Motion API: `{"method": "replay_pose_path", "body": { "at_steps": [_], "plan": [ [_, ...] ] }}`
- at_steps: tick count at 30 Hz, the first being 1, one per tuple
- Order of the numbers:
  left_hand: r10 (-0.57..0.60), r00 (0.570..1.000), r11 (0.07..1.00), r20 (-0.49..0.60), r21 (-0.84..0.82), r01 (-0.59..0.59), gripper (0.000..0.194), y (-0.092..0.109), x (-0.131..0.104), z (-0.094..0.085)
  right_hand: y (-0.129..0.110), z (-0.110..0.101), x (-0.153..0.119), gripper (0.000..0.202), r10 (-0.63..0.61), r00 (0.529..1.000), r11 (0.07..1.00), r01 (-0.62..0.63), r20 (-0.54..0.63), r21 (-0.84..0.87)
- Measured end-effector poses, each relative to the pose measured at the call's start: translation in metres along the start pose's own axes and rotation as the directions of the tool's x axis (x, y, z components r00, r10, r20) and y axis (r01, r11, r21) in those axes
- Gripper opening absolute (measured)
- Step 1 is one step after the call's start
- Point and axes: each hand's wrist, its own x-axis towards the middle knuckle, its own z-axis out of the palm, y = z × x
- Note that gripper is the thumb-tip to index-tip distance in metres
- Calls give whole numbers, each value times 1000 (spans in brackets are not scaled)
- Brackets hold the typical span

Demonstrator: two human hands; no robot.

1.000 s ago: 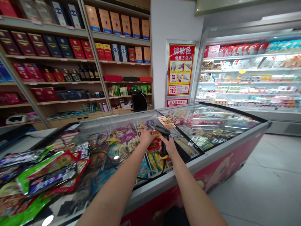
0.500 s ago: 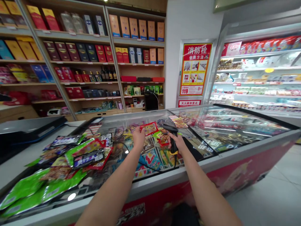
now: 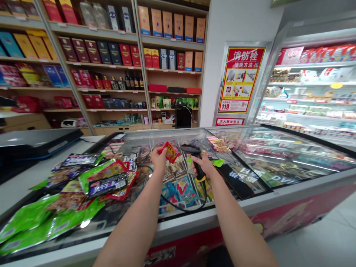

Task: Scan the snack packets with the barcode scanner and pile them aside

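Note:
My left hand pinches a small red and yellow snack packet by its left side, above the glass lid of a chest freezer. My right hand is wrapped round the handle of a black barcode scanner; its head faces left, towards the packet. From the handle's yellow-ringed base a black cable loops left over the glass. Partly hidden by my right hand lies a green-edged packet. A pile of snack packets spreads over the freezer's left part.
At the left stands a dark flat device on a pale counter. Another snack packet lies on the glass to the right. Shelves of boxes line the back wall, with a refrigerated display at the right.
The packet in my left hand has turned and tilted, its right end now lower. The scanner has shifted a little left. The whole view has swung slightly, moving the background right.

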Motion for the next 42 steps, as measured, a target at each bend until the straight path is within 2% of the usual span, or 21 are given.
{"method": "replay_pose_path", "body": {
  "at_steps": [5,12,18,42],
  "plan": [
    [63,997,984,37,165,-68,10,-3,-9,7,-2,-15,-20,36,25,999,997,-22,40,-67],
    [95,982,926,161,349,-147,14,10,-23,10,-7,-32,-36,31,107,994,973,-99,32,-209],
    [121,978,920,172,351,-175,16,11,-26,10,-7,-34,-36,33,156,987,968,-146,35,-206],
    [124,985,915,123,370,-162,15,13,-26,10,-5,-33,-32,30,160,986,973,-150,46,-176]
  ]
}}
